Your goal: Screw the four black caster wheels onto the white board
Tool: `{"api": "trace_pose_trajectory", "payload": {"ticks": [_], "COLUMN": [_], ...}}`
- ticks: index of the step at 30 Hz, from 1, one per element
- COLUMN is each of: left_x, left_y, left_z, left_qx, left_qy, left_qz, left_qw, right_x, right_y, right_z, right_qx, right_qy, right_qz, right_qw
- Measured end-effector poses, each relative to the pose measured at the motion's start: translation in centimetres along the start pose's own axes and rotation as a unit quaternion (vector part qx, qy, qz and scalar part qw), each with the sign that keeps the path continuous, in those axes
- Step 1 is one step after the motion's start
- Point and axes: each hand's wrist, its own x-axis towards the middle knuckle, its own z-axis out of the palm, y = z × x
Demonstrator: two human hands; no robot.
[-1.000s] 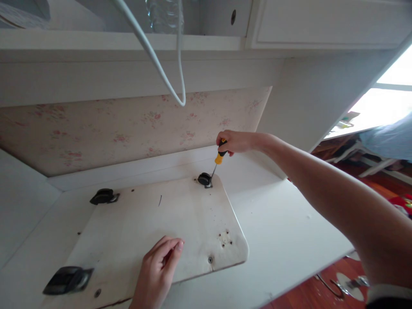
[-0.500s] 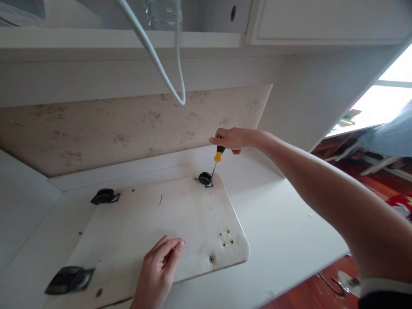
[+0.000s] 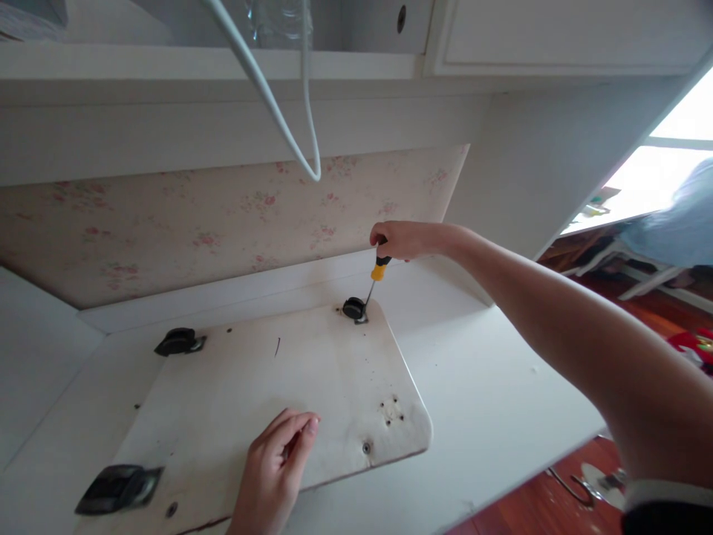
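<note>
"So, what is lying nearest?"

"The left hand (image 3: 274, 468) is covering part of the white board's (image 3: 328, 371) near edge. Its fingers are lying curled, and I can't tell whether that grip is holding anything. A black caster (image 3: 114, 488) is sitting toward the board's left end."

"And farther off?"

"Near the back edge of the table (image 3: 457, 379), a yellow-and-black screwdriver (image 3: 377, 273) is leaning, its lower end meeting another caster (image 3: 353, 307) by the board's far-right corner. The right hand (image 3: 398, 240) is grasping it from above."
</note>
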Motion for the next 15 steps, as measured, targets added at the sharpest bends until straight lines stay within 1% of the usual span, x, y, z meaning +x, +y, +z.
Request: {"api": "trace_pose_trajectory", "payload": {"ticks": [3, 7, 9, 12, 15], "left_x": [0.00, -0.03, -0.02, 0.00, -0.04], "left_y": [0.26, 0.48, 0.41, 0.25, 0.21], "left_z": [0.08, 0.20, 0.18, 0.08, 0.01], "left_qx": [-0.004, -0.010, -0.008, -0.002, 0.002], "left_qy": [0.002, 0.016, 0.014, -0.002, -0.006], "left_qz": [0.002, -0.001, -0.001, 0.002, 0.003], "left_qw": [1.000, 1.000, 1.000, 1.000, 1.000], "right_x": [-0.24, -0.25, -0.35, -0.50, -0.35], "right_y": [-0.06, -0.05, -0.05, -0.10, -0.11], "right_z": [-0.03, 0.14, 0.23, 0.29, 0.30], "right_qx": [0.024, 0.006, 0.018, 0.054, 0.042], "right_qy": [-0.012, 0.006, -0.001, -0.017, 0.006], "right_qz": [-0.004, 0.026, 0.013, -0.016, -0.001], "right_qw": [1.000, 1.000, 1.000, 0.998, 0.999]}}
